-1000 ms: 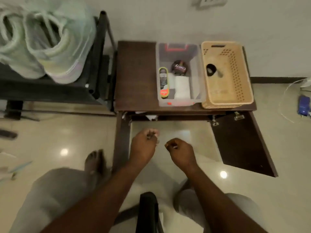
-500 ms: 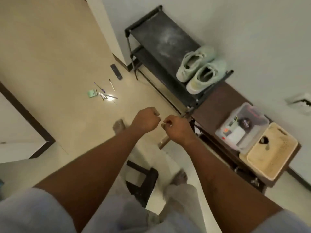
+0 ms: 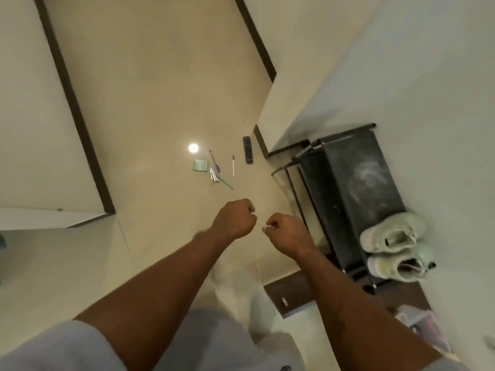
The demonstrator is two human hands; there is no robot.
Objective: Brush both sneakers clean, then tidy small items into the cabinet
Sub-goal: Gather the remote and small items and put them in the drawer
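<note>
- Glossy floor carries pens, notepad and remote, well ahead of both hands; sneakers sit on the rack.
- Pens look light, stiff and likely to roll: pinch mid-barrel. Remote: grip its long edges.
- Left hand is a fist, right hand curled; nothing plainly held.
- Since earlier, the view has swung left: items now lie ahead, fists unchanged.

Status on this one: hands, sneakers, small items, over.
Left hand and right hand fisted midair, nothing visibly held. Sneakers on shoe rack. Small items on floor ahead, path clear.
</note>
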